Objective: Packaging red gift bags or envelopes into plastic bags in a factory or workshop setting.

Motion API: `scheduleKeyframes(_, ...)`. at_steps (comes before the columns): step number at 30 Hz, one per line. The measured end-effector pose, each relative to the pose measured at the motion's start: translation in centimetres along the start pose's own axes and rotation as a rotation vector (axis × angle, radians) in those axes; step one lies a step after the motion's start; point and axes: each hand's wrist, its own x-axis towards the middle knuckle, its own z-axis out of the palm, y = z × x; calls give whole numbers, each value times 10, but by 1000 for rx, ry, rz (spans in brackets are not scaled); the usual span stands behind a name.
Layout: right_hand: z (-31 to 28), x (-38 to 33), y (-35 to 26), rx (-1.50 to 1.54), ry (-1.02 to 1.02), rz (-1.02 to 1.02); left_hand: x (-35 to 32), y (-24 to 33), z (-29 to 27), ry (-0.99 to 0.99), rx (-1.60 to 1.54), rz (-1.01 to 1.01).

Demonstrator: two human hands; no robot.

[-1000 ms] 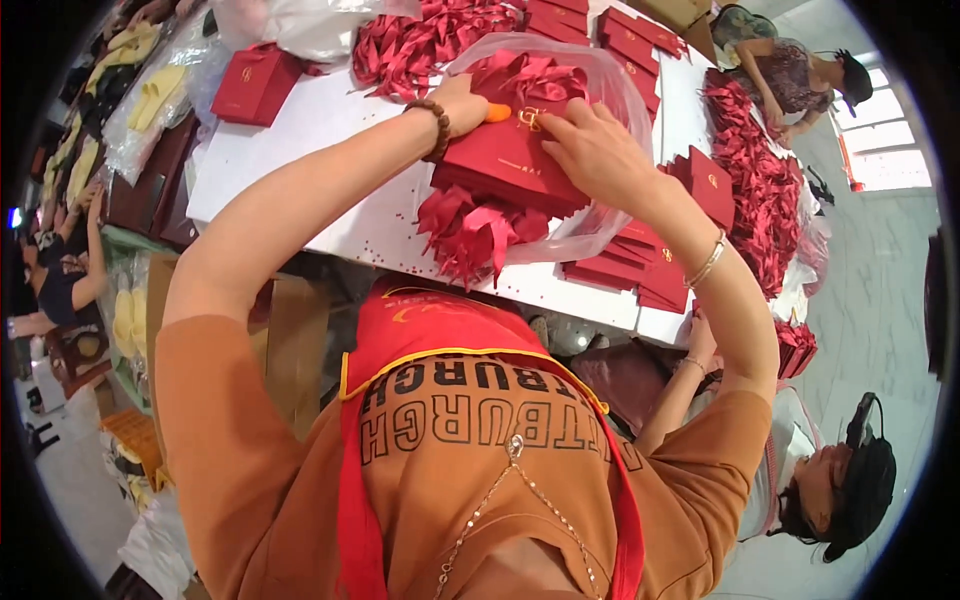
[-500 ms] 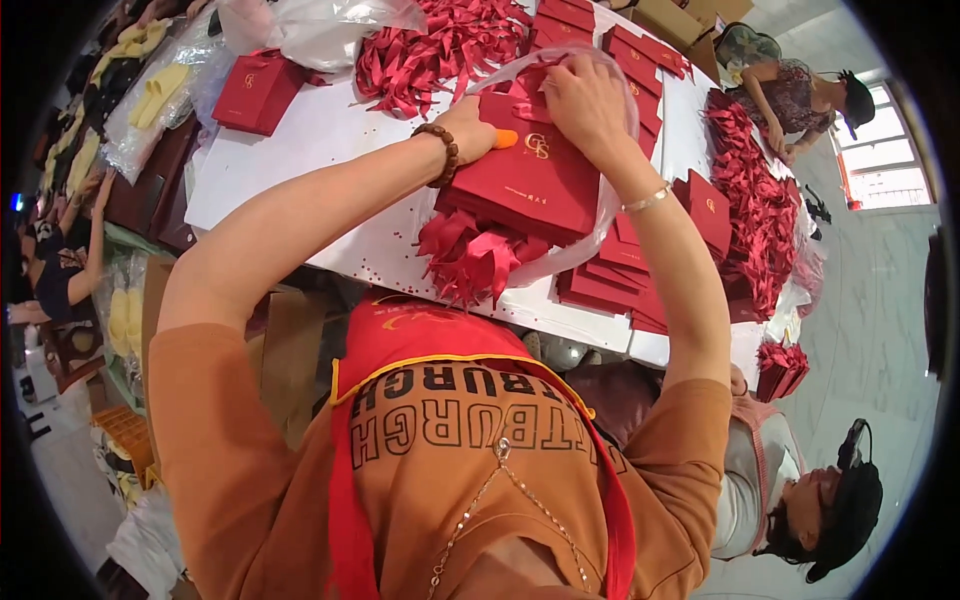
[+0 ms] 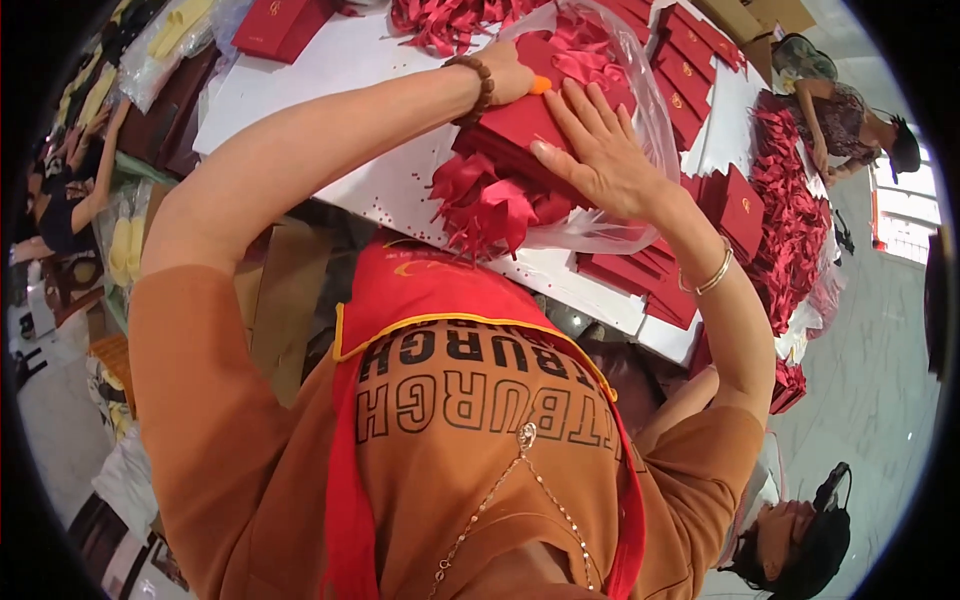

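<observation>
I log by colour, placed against the tabletop (image 3: 330,90), white with small red specks: red box (image 3: 510,130) with glossy red ribbon bows (image 3: 490,205) at its near edge; clear plastic bag (image 3: 640,100) over the box; more red boxes (image 3: 690,80) toward its far right; brown bead bracelet (image 3: 478,88) above it; gold bangle (image 3: 712,280) off its near right corner.

My one open lane: bare white table (image 3: 330,70) upper left, red ribbon heaps (image 3: 490,205) and stacked red boxes (image 3: 700,70) crowding centre and right.

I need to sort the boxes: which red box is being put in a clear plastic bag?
The red box under both hands, left hand and right hand; only it sits inside the clear plastic bag.
</observation>
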Motion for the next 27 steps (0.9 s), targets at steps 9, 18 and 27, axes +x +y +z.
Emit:
scheduleKeyframes(9, 9, -2, -7, -36, 100, 35, -23, -11, -26, -139, 221, 192)
scheduleKeyframes(18, 7, 1, 2, -6, 122, -24, -47, -37, -33, -118, 204, 252)
scheduleKeyframes(27, 5, -3, -6, -46, 121, -9, -55, -80, -31, 116, 259, 887)
